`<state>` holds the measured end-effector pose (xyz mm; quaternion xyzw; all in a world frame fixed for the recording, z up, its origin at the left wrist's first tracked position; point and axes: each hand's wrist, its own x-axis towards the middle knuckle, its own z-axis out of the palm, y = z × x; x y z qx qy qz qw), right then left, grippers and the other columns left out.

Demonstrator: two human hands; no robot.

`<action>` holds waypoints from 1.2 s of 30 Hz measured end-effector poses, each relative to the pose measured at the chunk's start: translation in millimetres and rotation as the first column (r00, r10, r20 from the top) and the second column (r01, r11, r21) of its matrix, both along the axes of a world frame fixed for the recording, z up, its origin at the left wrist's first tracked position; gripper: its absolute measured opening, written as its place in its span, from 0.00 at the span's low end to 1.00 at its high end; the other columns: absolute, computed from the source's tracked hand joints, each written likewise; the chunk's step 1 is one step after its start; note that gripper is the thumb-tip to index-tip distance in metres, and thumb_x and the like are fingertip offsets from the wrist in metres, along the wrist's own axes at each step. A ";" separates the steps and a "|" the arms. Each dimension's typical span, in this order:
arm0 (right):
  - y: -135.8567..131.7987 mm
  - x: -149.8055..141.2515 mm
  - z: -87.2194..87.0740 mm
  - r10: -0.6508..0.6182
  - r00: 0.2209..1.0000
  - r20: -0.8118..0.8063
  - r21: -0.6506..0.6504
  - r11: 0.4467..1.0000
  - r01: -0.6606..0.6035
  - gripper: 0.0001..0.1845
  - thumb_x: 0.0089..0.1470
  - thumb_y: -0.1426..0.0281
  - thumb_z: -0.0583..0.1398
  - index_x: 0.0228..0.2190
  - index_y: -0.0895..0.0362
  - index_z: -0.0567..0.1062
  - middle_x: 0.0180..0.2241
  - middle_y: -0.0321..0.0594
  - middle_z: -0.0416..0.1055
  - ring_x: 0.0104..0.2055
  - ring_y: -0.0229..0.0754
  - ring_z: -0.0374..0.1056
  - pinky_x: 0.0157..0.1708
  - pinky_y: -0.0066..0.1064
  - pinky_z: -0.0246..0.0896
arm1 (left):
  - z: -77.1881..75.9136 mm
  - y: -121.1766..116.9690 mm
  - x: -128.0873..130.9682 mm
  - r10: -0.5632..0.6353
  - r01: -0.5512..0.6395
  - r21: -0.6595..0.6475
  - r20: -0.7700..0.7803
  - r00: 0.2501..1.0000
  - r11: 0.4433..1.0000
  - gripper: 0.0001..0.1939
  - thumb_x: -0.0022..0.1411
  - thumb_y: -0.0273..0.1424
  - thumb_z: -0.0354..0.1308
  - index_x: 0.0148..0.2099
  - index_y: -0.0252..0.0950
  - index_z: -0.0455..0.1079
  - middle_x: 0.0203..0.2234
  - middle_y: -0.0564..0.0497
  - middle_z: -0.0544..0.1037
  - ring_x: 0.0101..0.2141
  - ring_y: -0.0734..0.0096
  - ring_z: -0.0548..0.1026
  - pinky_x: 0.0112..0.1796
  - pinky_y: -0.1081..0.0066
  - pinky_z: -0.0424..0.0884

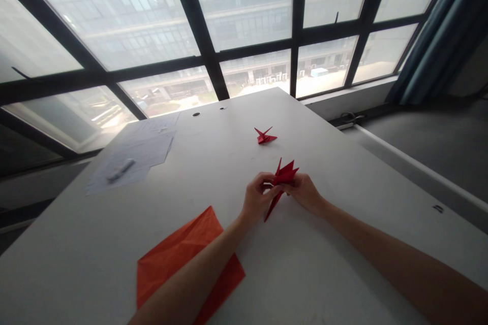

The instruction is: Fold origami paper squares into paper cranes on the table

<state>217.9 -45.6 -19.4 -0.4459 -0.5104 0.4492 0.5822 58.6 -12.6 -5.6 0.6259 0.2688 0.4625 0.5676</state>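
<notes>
Between both hands is a red origami crane (285,174), partly folded, with pointed tips rising above the fingers and one long point hanging below. My left hand (260,194) pinches its left side, thumb toward the middle. On the opposite side my right hand (303,192) grips the paper, fingers closed. The hands hold it a little above the white table or at its surface; I cannot tell which. Farther back on the table rests a smaller red folded paper crane (264,137). Under my left forearm lies a creased orange sheet of paper (179,249), partly hidden by the arm.
Printed paper sheets (147,150) lie at the table's left, with a whitish object (121,170) on them. Two cable holes are near the far edge of the white table (213,162). A dark-framed window (244,53) stands beyond; a blue curtain (430,45) hangs at right.
</notes>
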 end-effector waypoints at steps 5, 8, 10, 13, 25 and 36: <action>-3.5 -3.2 6.6 -0.042 0.999 0.023 0.040 0.998 0.041 0.11 0.48 0.66 0.66 0.33 0.59 0.80 0.26 0.37 0.74 0.25 0.36 0.63 0.25 0.28 0.59 | -1.3 2.7 -1.1 -0.011 0.012 -0.034 0.037 0.999 0.999 0.11 0.58 0.32 0.65 0.41 0.34 0.73 0.34 0.47 0.78 0.35 0.69 0.76 0.39 0.70 0.73; -5.1 -3.8 10.2 -0.053 0.998 0.029 0.051 0.997 0.051 0.11 0.48 0.65 0.66 0.33 0.59 0.81 0.28 0.39 0.76 0.28 0.39 0.67 0.29 0.31 0.63 | -0.9 3.4 -1.2 0.010 -0.006 -0.060 0.069 0.998 0.998 0.20 0.55 0.32 0.68 0.49 0.37 0.70 0.33 0.50 0.78 0.34 0.71 0.76 0.38 0.72 0.72; -5.3 -4.4 10.1 -0.045 0.999 0.026 0.048 0.998 0.044 0.12 0.48 0.64 0.65 0.33 0.59 0.81 0.29 0.40 0.77 0.30 0.42 0.69 0.32 0.33 0.65 | -0.2 3.6 -1.2 0.013 -0.009 -0.076 0.049 0.999 0.997 0.23 0.54 0.32 0.68 0.53 0.38 0.69 0.33 0.51 0.78 0.33 0.71 0.76 0.37 0.72 0.72; -5.3 -5.5 7.4 -0.045 0.998 0.053 0.040 0.998 0.043 0.13 0.48 0.63 0.65 0.34 0.59 0.81 0.31 0.41 0.78 0.32 0.44 0.71 0.34 0.35 0.67 | 0.3 4.4 -1.7 -0.011 0.008 -0.097 -0.032 0.999 0.995 0.15 0.56 0.34 0.67 0.45 0.34 0.75 0.34 0.47 0.79 0.35 0.69 0.76 0.38 0.71 0.72; -4.9 -5.3 0.6 -0.153 0.987 0.043 0.045 0.988 0.151 0.13 0.51 0.62 0.65 0.35 0.59 0.75 0.26 0.37 0.73 0.24 0.37 0.65 0.23 0.28 0.61 | 3.6 4.6 -1.4 -0.102 0.095 -0.274 -0.009 0.995 0.957 0.16 0.53 0.35 0.68 0.42 0.30 0.78 0.33 0.44 0.81 0.34 0.63 0.79 0.39 0.66 0.75; -22.4 -10.0 15.9 -0.356 0.786 0.506 0.553 0.833 0.021 0.14 0.55 0.73 0.62 0.44 0.52 0.73 0.43 0.44 0.69 0.45 0.45 0.67 0.40 0.36 0.69 | 3.1 10.5 -6.0 0.076 0.157 -0.606 0.341 0.937 0.780 0.12 0.54 0.34 0.69 0.39 0.33 0.74 0.30 0.51 0.79 0.27 0.79 0.75 0.30 0.79 0.72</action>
